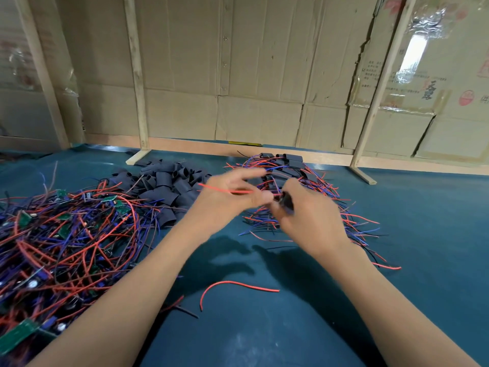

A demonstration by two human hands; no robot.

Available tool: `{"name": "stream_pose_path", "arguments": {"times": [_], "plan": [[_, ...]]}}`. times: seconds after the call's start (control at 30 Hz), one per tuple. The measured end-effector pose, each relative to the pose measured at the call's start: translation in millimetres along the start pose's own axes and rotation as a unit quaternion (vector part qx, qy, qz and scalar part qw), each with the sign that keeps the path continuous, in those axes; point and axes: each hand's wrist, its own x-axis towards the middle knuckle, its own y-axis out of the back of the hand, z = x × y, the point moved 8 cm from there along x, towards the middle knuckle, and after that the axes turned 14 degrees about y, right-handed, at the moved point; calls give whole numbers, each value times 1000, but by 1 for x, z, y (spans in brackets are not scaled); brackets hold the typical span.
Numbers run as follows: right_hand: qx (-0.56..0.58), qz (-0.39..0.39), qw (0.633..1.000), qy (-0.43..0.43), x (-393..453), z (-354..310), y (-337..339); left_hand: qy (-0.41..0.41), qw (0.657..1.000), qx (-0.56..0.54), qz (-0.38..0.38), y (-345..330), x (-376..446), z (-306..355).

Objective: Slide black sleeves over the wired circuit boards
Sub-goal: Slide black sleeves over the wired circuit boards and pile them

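Both hands meet above the middle of the blue table, blurred by motion. My right hand [304, 210] grips a black sleeve [287, 201] with a board's wires running out of it. My left hand [232, 192] pinches those wires, and a red wire [225, 190] crosses its fingers. The board itself is hidden. A heap of bare green circuit boards with red and blue wires [66, 234] lies at the left. Loose black sleeves [169, 186] are piled behind it. Sleeved boards with wires [291, 168] lie in a pile behind my hands.
A loose red wire [238, 286] and a short black piece [185, 311] lie on the blue table cover [410, 260] between my forearms. Cardboard walls on wooden posts [137, 75] close off the back of the table.
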Motion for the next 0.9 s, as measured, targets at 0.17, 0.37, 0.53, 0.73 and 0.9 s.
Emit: {"name": "stream_pose_path", "arguments": {"times": [0.17,0.37,0.53,0.73,0.9], "plan": [[-40,-43,996,-61,2,40,-7,190,956,104,200,100,7,-4],[-66,-287,952,-87,-21,50,-56,405,618,639,214,169,-34,0],[7,-157,987,24,5,-9,-33,360,636,652,202,165,-37,-11],[201,-220,953,61,39,-69,-91,389,675,571,258,172,-47,-16],[99,-341,935,22,34,-64,-130,396,648,588,278,188,-43,-17]]}}
